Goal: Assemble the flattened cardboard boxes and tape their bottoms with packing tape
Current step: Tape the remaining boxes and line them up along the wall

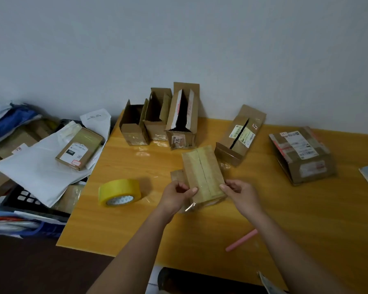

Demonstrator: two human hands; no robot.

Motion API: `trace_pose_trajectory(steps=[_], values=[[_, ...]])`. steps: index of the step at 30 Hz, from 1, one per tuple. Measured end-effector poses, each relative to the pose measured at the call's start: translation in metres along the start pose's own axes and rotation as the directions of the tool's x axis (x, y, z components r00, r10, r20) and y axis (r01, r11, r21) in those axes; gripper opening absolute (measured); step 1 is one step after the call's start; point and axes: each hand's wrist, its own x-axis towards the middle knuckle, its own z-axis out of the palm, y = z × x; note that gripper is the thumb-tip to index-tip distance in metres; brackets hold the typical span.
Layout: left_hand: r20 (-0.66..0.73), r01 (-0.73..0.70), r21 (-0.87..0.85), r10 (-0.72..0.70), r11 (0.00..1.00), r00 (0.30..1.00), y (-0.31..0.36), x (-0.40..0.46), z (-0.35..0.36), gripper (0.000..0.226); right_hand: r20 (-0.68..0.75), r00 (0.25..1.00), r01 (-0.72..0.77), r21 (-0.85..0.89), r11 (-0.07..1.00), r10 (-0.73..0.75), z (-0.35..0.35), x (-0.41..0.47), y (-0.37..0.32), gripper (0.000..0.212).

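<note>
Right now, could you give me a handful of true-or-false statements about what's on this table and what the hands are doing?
1. Both hands hold the small box. True: the left hand and right hand grip its near end.
2. The tape roll is on the person's wrist. False: it lies on the table, left of the hands.
3. Three open boxes stand by the wall. True.
4. The pink stick lies inside a box. False: it lies on the bare table near the right forearm.
</note>
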Motion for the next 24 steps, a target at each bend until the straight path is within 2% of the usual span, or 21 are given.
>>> trace_pose_trajectory(steps=[5, 13, 19, 24], values=[[0.088, 0.049, 0.054, -0.054, 0.997, 0.995, -0.006, 0.003, -0.006, 0.026, 0.003, 1.000, 0.000, -0.016, 1.000, 0.000, 0.002, 0.010, 0.002, 0.034], [0.156, -0.026, 0.163, 0.000, 0.986, 0.988, -0.007, 0.014, -0.010, 0.021, 0.076, 0.997, -0.012, -0.036, 0.999, 0.015, -0.003, 0.025, 0.007, 0.031], [0.044, -0.117, 0.307, 0.109, 0.944, 0.993, -0.005, 0.016, -0.010, 0.037, 0.074, 0.997, 0.031, -0.058, 0.998, -0.027, -0.002, 0.029, 0.010, 0.026], [-0.014, -0.124, 0.316, 0.136, 0.941, 0.991, -0.001, 0.005, -0.002, 0.032, 0.086, 0.995, 0.065, -0.068, 0.996, -0.059, -0.003, 0.029, 0.010, 0.026]])
